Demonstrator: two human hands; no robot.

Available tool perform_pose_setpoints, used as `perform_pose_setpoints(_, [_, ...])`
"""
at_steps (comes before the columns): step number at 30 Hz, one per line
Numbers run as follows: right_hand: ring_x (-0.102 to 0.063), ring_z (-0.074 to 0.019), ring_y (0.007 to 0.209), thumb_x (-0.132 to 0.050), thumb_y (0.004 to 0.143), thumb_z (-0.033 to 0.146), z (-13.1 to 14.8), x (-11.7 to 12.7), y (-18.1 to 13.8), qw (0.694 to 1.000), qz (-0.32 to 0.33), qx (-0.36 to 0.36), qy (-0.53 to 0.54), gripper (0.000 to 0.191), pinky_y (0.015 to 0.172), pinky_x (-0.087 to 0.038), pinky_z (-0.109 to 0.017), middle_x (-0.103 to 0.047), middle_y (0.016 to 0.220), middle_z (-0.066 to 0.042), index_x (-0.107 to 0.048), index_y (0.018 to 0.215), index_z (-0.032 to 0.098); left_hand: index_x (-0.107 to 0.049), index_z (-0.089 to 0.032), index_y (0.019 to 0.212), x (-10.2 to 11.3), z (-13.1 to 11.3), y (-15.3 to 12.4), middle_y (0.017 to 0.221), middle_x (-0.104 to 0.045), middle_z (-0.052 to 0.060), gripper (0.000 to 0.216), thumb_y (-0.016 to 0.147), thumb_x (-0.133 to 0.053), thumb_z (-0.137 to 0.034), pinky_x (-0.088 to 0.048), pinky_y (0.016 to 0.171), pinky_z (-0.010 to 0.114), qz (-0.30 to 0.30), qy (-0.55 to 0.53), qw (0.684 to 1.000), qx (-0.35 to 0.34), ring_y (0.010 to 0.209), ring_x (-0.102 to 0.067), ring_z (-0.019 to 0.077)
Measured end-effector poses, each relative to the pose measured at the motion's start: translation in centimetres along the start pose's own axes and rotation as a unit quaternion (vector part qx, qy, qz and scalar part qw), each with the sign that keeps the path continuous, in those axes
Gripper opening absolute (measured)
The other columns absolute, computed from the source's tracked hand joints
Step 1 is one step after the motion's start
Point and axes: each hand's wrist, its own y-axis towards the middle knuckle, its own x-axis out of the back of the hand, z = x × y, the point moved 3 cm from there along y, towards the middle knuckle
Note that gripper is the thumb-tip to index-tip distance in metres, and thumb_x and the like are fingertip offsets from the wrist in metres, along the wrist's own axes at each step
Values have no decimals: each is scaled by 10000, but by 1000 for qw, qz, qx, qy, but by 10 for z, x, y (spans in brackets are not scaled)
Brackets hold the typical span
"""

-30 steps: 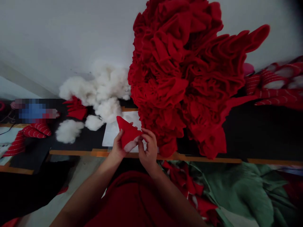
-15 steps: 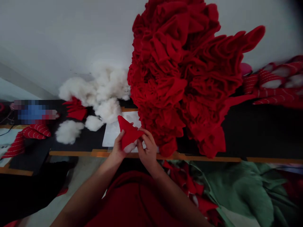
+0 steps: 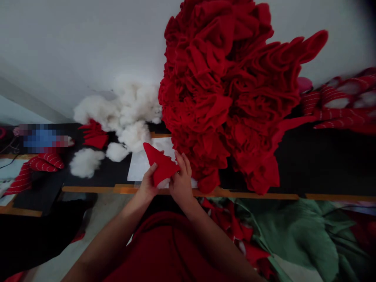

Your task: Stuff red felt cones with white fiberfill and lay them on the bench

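Note:
Between my hands is a small red pointed felt hat [image 3: 161,166], its tip toward the upper left. A bit of white stuffing [image 3: 163,183] shows at its lower opening. My left hand [image 3: 149,183] grips the hat's left side, thumb on the front and fingers behind. At the right corner, my right hand [image 3: 182,178] has its thumb and fingers closed at the opening; the fingertips are partly hidden. Beneath the hat lies a white sheet [image 3: 137,166] on the black table [image 3: 117,176].
A tall heap of red felt pieces [image 3: 202,102] stands just right of my hands. White fibre stuffing [image 3: 129,105] is piled behind, with a loose tuft [image 3: 86,162] at left. Red striped pieces [image 3: 340,100] lie far right. Green cloth [image 3: 293,231] hangs below the table edge.
The hat has turned slightly, its tip shifting left. My right hand has rotated, its fingers now pointing more upward, and less white stuffing shows at the opening.

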Motion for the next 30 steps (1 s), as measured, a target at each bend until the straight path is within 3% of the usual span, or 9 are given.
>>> perform_pose_setpoints(4, [-229, -249, 1288, -394, 739, 27, 0, -3, -7, 998, 24, -29, 59, 333, 1007, -312, -499, -194, 1419, -74, -545, 988, 188, -500, -178, 1174, 4, -1, 3, 981, -654, 72, 490, 712, -585, -316, -479, 824, 303, -22, -4, 1000, -9, 909, -614, 193])
perform_pose_setpoints(7, [-221, -264, 1283, -414, 712, 37, -2, -5, -8, 997, 31, -19, 73, 405, 1013, -296, -509, -172, 1420, -75, -520, 1071, 192, -486, -191, 1194, 4, 2, 0, 981, -654, 68, 523, 692, -604, -271, -479, 822, 309, -10, 14, 1000, 4, 916, -614, 201])
perform_pose_setpoints(11, [-212, -300, 1278, -453, 666, 51, -1, -4, -7, 996, 45, -27, 71, 437, 1011, -281, -530, -198, 1405, -109, -525, 1082, 164, -478, -183, 1202, 5, 6, -4, 986, -656, 79, 534, 686, -604, -240, -500, 754, 282, -19, 25, 999, 22, 862, -629, 190])
perform_pose_setpoints(15, [-327, -237, 1236, -415, 755, 75, -5, 8, -21, 994, 32, -35, 94, 382, 989, -341, -462, -330, 1342, -109, -518, 1104, 191, -498, -172, 1171, 12, 2, -1, 924, -674, 70, 457, 730, -570, -264, -495, 800, 333, -68, -20, 997, 25, 836, -638, 196])
perform_pose_setpoints(17, [-398, -207, 1176, -398, 796, 108, -28, 21, -38, 995, -10, -77, 68, 399, 964, -373, -433, -423, 1258, -102, -478, 1172, 216, -516, -164, 1143, 20, -3, 0, 899, -681, 67, 411, 747, -553, -267, -479, 840, 368, -101, -36, 994, 19, 839, -641, 206])
perform_pose_setpoints(19, [-437, -210, 1110, -389, 809, 142, -68, 38, -61, 987, -68, -146, -8, 388, 941, -381, -443, -482, 1167, -106, -472, 1182, 205, -541, -153, 1102, 29, -7, 0, 883, -686, 72, 357, 761, -538, -256, -476, 848, 376, -136, -41, 990, 17, 827, -645, 208])
perform_pose_setpoints(22, [-455, -254, 1009, -373, 791, 172, -138, 69, -101, 947, -132, -240, -169, 391, 873, -391, -487, -495, 1048, -141, -494, 1161, 136, -574, -155, 1046, 40, -10, 0, 880, -690, 73, 289, 777, -521, -247, -481, 845, 374, -152, -47, 987, 22, 825, -648, 208])
perform_pose_setpoints(26, [-420, -295, 1002, -404, 794, 234, -195, 90, -137, 888, -52, -323, -324, 399, 830, -366, -511, -428, 1101, -162, -526, 1167, 164, -604, -162, 1005, 44, -8, -1, 876, -693, 72, 248, 789, -513, -243, -479, 856, 384, -156, -49, 986, 36, 835, -648, 212])
perform_pose_setpoints(30, [-399, -301, 988, -374, 838, 367, -203, 86, -142, 871, -13, -342, -353, 399, 761, -378, -479, -379, 1153, -152, -529, 1181, 236, -607, -167, 1013, 43, -5, 0, 865, -697, 66, 253, 793, -511, -248, -484, 856, 374, -164, -40, 985, 43, 826, -650, 201])
